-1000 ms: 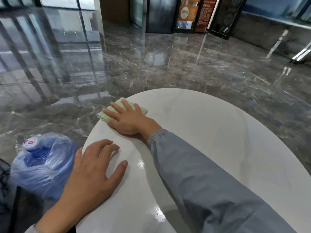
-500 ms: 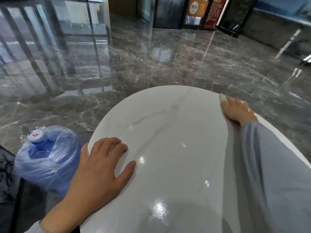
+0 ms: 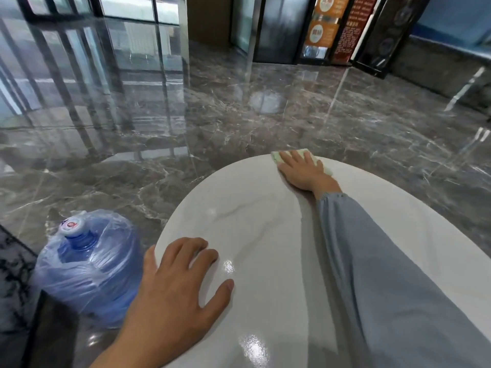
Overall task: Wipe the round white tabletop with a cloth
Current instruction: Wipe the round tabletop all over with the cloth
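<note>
Pressing a pale green cloth (image 3: 323, 162) flat against the round white tabletop (image 3: 265, 221) with the right hand (image 3: 303, 171), right at the far rim. Fingers straight and slightly spread over the fabric, palm down, not curled round it and not pinching it. Cloth corners peeking out left of the fingertips and along the right side of the hand. Hard to tell whether the far edge of the cloth hangs just past the rim.

Reaching in from the near right across the glossy top in a grey-blue sleeve (image 3: 377, 274), cuff gathered at the wrist.

Resting the left hand (image 3: 180, 285) palm down on the near left part of the same tabletop, well apart from the cloth. Fingers relaxed and a little bent at the knuckles, thumb spread toward the right, holding nothing; outer side of the hand at the left rim.

Standing on the floor just left of the table, close by the left hand: large blue water bottle (image 3: 90, 272) wrapped in clear plastic, with a white and red cap (image 3: 71, 224).

Underneath all, dark grey polished marble floor (image 3: 239, 115) with pale veins and window reflections. Far off, orange sign panels (image 3: 320, 25) beside dark upright panels.
</note>
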Demonstrator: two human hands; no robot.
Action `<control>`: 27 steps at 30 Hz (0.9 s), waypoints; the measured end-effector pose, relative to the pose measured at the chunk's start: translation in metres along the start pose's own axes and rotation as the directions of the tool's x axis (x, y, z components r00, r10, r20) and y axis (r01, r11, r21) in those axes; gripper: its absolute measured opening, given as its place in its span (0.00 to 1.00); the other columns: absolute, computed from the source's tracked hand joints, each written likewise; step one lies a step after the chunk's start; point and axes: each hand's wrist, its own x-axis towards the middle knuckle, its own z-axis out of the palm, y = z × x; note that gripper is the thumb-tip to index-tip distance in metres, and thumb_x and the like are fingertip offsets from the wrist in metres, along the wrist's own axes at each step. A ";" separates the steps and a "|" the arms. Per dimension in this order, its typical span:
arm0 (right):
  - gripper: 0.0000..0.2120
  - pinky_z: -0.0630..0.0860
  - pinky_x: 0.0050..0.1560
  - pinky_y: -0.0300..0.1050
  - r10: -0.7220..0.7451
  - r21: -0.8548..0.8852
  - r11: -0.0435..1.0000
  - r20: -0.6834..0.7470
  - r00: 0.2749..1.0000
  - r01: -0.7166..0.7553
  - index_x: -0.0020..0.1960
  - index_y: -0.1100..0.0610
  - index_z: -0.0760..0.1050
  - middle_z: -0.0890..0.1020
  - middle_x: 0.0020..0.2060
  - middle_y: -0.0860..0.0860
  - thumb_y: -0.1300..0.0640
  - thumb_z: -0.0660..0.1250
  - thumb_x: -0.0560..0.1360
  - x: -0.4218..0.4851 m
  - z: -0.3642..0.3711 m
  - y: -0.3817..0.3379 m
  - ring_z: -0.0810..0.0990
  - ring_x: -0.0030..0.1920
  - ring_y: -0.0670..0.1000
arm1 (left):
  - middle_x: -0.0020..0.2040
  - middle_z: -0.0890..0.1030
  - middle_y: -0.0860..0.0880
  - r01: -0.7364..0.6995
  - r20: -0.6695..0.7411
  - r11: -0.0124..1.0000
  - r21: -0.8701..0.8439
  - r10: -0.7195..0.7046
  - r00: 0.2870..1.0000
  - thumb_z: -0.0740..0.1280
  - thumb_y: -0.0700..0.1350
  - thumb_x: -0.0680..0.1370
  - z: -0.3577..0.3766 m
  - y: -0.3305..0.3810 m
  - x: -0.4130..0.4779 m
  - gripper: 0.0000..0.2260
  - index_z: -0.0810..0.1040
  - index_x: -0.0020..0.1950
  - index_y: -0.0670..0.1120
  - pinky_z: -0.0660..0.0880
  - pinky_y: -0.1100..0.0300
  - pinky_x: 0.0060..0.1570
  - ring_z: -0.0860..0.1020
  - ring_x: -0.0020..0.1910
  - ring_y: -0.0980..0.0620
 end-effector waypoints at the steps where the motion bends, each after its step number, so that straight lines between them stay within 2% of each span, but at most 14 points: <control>1: 0.27 0.41 0.78 0.68 -0.097 -0.030 0.995 0.010 0.995 0.097 0.82 0.36 0.48 0.48 0.84 0.43 0.39 0.43 0.84 -0.001 0.006 -0.032 0.43 0.83 0.58 | 0.62 0.78 0.54 -0.004 -0.016 1.000 -0.004 0.004 1.000 0.60 0.67 0.77 0.001 0.000 -0.001 0.21 0.81 0.58 0.55 0.70 0.35 0.65 0.76 0.65 0.49; 3: 0.26 0.44 0.78 0.66 -0.304 -0.126 0.944 0.034 0.952 0.306 0.82 0.36 0.51 0.53 0.83 0.43 0.39 0.43 0.85 -0.012 0.020 -0.098 0.47 0.83 0.57 | 0.61 0.78 0.53 -0.020 -0.045 1.000 -0.013 0.019 0.999 0.61 0.66 0.77 0.002 -0.002 -0.001 0.20 0.81 0.57 0.54 0.71 0.35 0.63 0.77 0.65 0.48; 5: 0.25 0.43 0.78 0.64 -0.491 -0.171 0.849 0.092 0.866 0.499 0.81 0.37 0.57 0.58 0.82 0.44 0.38 0.44 0.85 -0.043 0.041 -0.158 0.51 0.82 0.55 | 0.61 0.78 0.53 -0.038 -0.064 0.999 0.001 0.038 0.997 0.62 0.65 0.77 0.004 -0.002 -0.001 0.20 0.81 0.57 0.54 0.71 0.35 0.62 0.77 0.64 0.47; 7: 0.25 0.43 0.76 0.63 -0.665 -0.192 0.706 0.150 0.731 0.682 0.77 0.38 0.64 0.66 0.79 0.45 0.37 0.44 0.84 -0.086 0.062 -0.196 0.57 0.79 0.55 | 0.58 0.78 0.55 -0.050 -0.091 0.999 -0.003 0.049 0.995 0.62 0.64 0.77 0.006 -0.004 -0.002 0.18 0.81 0.56 0.54 0.71 0.36 0.62 0.78 0.61 0.47; 9: 0.22 0.47 0.75 0.63 -0.796 -0.261 0.530 0.177 0.579 0.807 0.75 0.40 0.68 0.71 0.74 0.47 0.39 0.47 0.85 -0.114 0.075 -0.207 0.62 0.76 0.55 | 0.50 0.77 0.56 -0.061 -0.168 0.996 -0.067 0.049 0.985 0.65 0.61 0.77 0.007 -0.008 -0.003 0.13 0.82 0.50 0.54 0.72 0.38 0.59 0.76 0.53 0.49; 10: 0.21 0.48 0.76 0.61 -0.819 -0.243 0.504 0.169 0.548 0.829 0.74 0.42 0.70 0.72 0.72 0.48 0.41 0.49 0.86 -0.120 0.076 -0.206 0.63 0.75 0.54 | 0.47 0.76 0.57 -0.064 -0.210 0.991 -0.119 0.038 0.977 0.66 0.59 0.76 0.007 -0.010 -0.004 0.11 0.81 0.46 0.53 0.73 0.40 0.57 0.75 0.50 0.50; 12: 0.20 0.47 0.77 0.55 -0.804 -0.115 0.563 0.157 0.574 0.819 0.73 0.45 0.71 0.73 0.72 0.47 0.42 0.50 0.86 -0.117 0.068 -0.199 0.62 0.76 0.52 | 0.46 0.75 0.56 -0.068 -0.259 0.979 -0.191 0.016 0.966 0.68 0.56 0.76 0.008 -0.011 -0.004 0.09 0.80 0.42 0.51 0.74 0.43 0.55 0.75 0.49 0.49; 14: 0.21 0.48 0.77 0.54 -0.760 -0.087 0.626 0.154 0.631 0.775 0.73 0.45 0.71 0.71 0.74 0.46 0.41 0.49 0.86 -0.104 0.059 -0.194 0.61 0.76 0.51 | 0.47 0.74 0.54 -0.072 -0.272 0.977 -0.203 0.014 0.962 0.68 0.55 0.75 0.009 -0.011 -0.004 0.09 0.80 0.43 0.51 0.74 0.44 0.55 0.75 0.49 0.48; 17: 0.23 0.53 0.77 0.57 -0.625 -0.094 0.770 0.090 0.776 0.631 0.75 0.45 0.69 0.69 0.76 0.47 0.41 0.47 0.86 -0.080 0.047 -0.184 0.61 0.76 0.51 | 0.51 0.73 0.55 -0.026 -0.259 0.968 -0.249 -0.040 0.965 0.65 0.57 0.76 0.009 -0.010 -0.005 0.10 0.79 0.48 0.52 0.74 0.48 0.57 0.72 0.54 0.50; 19: 0.24 0.48 0.79 0.61 -0.526 -0.078 0.844 0.068 0.848 0.530 0.79 0.44 0.63 0.62 0.80 0.47 0.41 0.45 0.86 -0.070 0.046 -0.178 0.54 0.80 0.53 | 0.53 0.71 0.56 0.000 -0.259 0.963 -0.271 -0.073 0.963 0.63 0.56 0.76 0.008 -0.009 -0.006 0.11 0.76 0.53 0.53 0.72 0.50 0.58 0.70 0.56 0.53; 22: 0.24 0.39 0.79 0.62 -0.527 -0.081 0.840 0.111 0.842 0.537 0.82 0.40 0.55 0.51 0.84 0.44 0.41 0.43 0.86 -0.079 0.054 -0.178 0.42 0.83 0.53 | 0.56 0.69 0.55 0.012 -0.284 0.948 -0.318 -0.107 0.953 0.59 0.54 0.78 0.004 -0.009 -0.006 0.11 0.72 0.58 0.52 0.71 0.48 0.60 0.67 0.58 0.54; 27: 0.26 0.35 0.79 0.61 -0.629 -0.102 0.757 0.154 0.762 0.645 0.83 0.36 0.46 0.43 0.83 0.41 0.39 0.42 0.86 -0.141 0.066 -0.164 0.35 0.82 0.52 | 0.63 0.69 0.53 -0.013 -0.346 0.928 -0.373 -0.126 0.930 0.58 0.52 0.81 0.001 -0.011 -0.009 0.12 0.71 0.63 0.52 0.68 0.40 0.69 0.67 0.63 0.51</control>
